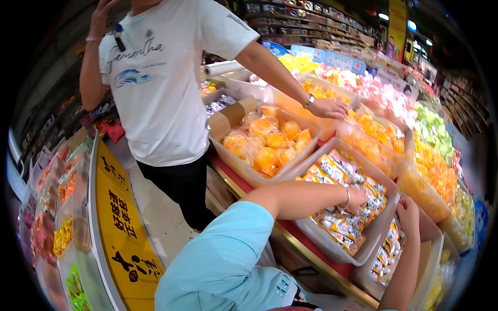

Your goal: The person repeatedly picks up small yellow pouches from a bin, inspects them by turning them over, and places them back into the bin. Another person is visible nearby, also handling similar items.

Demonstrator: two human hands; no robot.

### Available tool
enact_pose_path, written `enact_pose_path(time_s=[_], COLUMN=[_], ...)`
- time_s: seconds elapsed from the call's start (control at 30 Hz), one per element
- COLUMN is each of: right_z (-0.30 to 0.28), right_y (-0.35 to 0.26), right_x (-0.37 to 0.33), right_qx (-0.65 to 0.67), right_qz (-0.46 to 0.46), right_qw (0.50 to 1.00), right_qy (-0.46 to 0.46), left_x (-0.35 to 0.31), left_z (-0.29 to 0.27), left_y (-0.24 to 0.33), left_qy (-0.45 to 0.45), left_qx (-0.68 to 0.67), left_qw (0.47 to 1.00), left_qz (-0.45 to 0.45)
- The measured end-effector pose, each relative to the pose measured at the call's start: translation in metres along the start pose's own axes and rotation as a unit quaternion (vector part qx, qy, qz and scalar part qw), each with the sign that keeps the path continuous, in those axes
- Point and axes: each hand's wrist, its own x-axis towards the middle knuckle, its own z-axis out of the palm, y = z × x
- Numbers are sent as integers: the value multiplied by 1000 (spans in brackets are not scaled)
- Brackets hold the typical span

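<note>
My left hand (356, 200), a bracelet at its wrist, reaches into a translucent plastic bin (301, 228) full of small white-and-orange spouted pouches (345, 228). Its fingers curl down among the pouches, and what they grip is hidden. At the right side of this bin, my right hand (408, 211) has its fingers bent over the rim. A second bin (428, 264) just below that hand holds more of the same pouches (386, 254), with a piece of cardboard beside them.
Across the display, a person in a white T-shirt (161, 78) rests a watch-wearing hand (329, 108) over the bins. A bin of orange jelly cups (267, 155) stands left of the pouches. Yellow, pink and green sweets fill bins behind. A yellow-fronted counter (122, 217) stands across the aisle.
</note>
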Motion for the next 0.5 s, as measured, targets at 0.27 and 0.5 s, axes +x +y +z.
enact_pose_path(time_s=[0.27,0.5], right_z=[12,25], right_y=[-43,-76], right_x=[-12,-27], right_qx=[-92,-308], right_qz=[-170,-314], right_qw=[981,894], right_qy=[9,86], left_x=[-11,-26], left_z=[-45,-76], left_y=[9,23], left_qy=[30,-51], left_qx=[-60,-512], left_qw=[998,855], left_qz=[-8,-64])
